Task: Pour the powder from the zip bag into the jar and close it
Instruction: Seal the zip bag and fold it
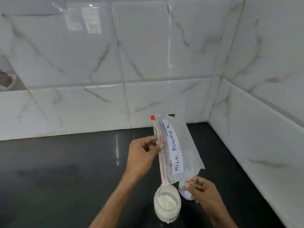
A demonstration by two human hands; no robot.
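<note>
A clear zip bag (pixel 182 145) with a red zip strip and a "MILK POWDER" label hangs tilted above the counter, looking nearly empty. My left hand (pixel 143 155) pinches its zip edge near the top. My right hand (pixel 202 190) pinches the bag's lower corner. The low end of the zip strip rests at the rim of an open glass jar (pixel 167 204), which holds white powder. A white lid (pixel 185 192) lies on the counter just right of the jar, partly hidden by my right hand.
The dark glossy counter (pixel 65 170) spreads to the left and front. White marble-pattern tiled walls (pixel 148 63) close in behind and on the right, forming a corner.
</note>
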